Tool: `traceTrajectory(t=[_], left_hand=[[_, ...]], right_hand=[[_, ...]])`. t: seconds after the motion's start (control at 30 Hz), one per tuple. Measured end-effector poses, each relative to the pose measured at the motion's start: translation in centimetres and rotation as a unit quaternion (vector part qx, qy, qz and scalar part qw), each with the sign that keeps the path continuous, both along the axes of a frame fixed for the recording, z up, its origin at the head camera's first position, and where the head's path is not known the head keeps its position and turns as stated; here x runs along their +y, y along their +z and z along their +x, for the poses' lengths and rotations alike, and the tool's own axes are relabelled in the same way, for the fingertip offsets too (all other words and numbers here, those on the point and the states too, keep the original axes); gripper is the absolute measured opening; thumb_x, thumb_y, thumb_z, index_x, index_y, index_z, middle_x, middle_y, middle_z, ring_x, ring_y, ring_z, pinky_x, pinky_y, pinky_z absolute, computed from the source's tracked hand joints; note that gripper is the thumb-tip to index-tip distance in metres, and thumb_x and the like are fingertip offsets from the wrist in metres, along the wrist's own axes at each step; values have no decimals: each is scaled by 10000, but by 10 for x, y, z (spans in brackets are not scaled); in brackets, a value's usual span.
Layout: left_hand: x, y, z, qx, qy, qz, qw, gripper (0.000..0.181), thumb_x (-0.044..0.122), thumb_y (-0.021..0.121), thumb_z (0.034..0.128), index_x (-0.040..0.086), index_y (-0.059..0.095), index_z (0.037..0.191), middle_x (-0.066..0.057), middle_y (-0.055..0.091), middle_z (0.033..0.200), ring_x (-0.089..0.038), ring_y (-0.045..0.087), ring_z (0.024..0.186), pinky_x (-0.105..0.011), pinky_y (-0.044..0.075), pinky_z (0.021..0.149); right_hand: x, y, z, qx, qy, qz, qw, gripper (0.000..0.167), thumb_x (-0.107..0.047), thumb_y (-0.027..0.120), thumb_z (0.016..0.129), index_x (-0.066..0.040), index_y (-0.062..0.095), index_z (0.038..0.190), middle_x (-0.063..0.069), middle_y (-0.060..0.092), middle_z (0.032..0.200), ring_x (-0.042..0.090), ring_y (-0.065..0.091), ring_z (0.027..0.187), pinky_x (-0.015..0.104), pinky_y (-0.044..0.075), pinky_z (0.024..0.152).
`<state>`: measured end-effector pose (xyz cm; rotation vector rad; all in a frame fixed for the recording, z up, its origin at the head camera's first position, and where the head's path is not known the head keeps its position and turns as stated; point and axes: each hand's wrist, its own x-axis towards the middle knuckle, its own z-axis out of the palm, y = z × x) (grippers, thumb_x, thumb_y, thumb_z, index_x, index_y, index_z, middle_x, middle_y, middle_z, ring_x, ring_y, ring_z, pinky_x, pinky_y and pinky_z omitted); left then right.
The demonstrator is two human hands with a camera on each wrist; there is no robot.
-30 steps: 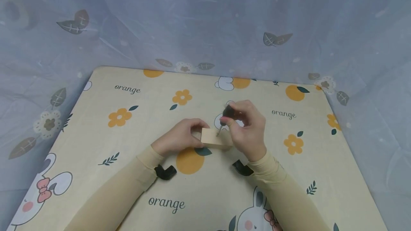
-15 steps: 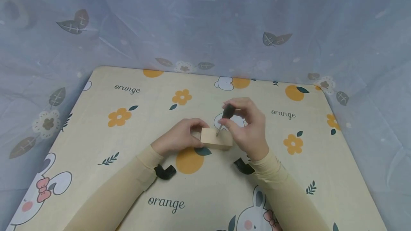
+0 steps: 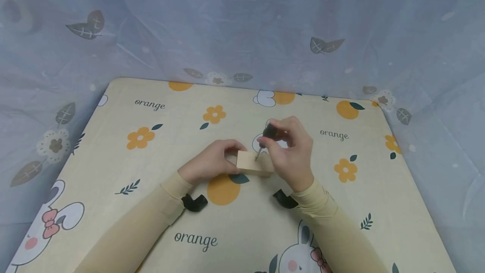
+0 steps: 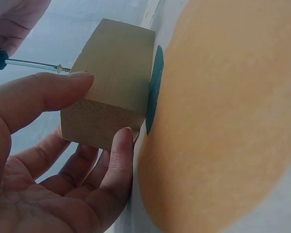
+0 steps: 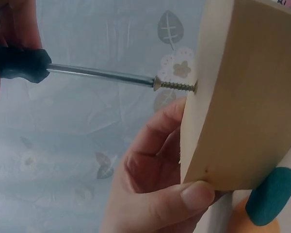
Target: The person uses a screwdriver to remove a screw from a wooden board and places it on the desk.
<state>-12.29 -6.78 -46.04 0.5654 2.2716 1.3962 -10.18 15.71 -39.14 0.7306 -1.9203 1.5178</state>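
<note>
A pale wooden block (image 3: 248, 163) lies on the table, its left end gripped between the thumb and fingers of my left hand (image 3: 212, 161). My right hand (image 3: 293, 151) pinches the dark handle of a screwdriver (image 3: 270, 131), tilted above the block. In the right wrist view, the steel shaft of the screwdriver (image 5: 102, 73) meets the head of a screw (image 5: 177, 86), whose tip is in the block's top face. Much of the screw's thread shows outside the wood. The left wrist view shows my left thumb (image 4: 48, 92) along the block's edge close to the screw (image 4: 63, 69).
The table's cream cover (image 3: 170, 121) bears printed oranges, flowers and rabbits. A pale blue curtain (image 3: 227, 24) hangs behind and at both sides. Dark curved pieces, one by the left wrist (image 3: 195, 202) and one by the right wrist (image 3: 285, 199), stick out from the sleeves.
The right hand's fingers have opened off the handle, shifted and closed round it again, with the wrist turning slightly. Block and left hand have stayed in place.
</note>
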Motion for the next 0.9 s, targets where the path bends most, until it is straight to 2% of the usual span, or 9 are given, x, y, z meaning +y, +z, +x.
traceTrajectory(t=[0.2,0.43,0.53,0.7,0.9], left_hand=[[0,1,0,-57,33,3,10000,457,107,888,823,247,734,1229,83,738,1220,-198,632,1177,-457,494,1097],[0,-1,0,-105,55,-10,9999,462,108,892,821,243,736,1234,81,737,1222,-201,624,1176,-452,491,1094],[0,0,0,-100,50,13,9999,458,101,889,823,247,736,1230,79,738,1218,-204,624,1177,-456,492,1095],[0,1,0,-118,47,37,9999,453,97,888,822,249,735,1220,77,739,1211,-207,631,1169,-451,501,1076],[0,1,1,-131,55,52,9999,447,88,881,818,253,740,1210,76,736,1206,-214,621,1162,-448,497,1068]], right_hand=[[0,0,1,-157,258,34,9995,370,227,763,806,101,690,1146,268,736,1043,198,745,878,256,638,780],[1,4,3,-279,419,331,9982,378,237,700,870,99,667,1221,263,759,1131,163,762,995,281,646,845],[3,5,2,-346,419,363,9979,381,197,748,861,77,672,1215,235,749,1127,153,741,989,266,638,839],[4,4,-1,-306,304,319,9986,463,151,871,771,57,673,1178,202,677,1087,138,677,952,251,622,824],[5,3,-2,-138,149,288,9994,436,173,871,757,87,679,1139,190,660,988,137,685,881,225,615,745]])
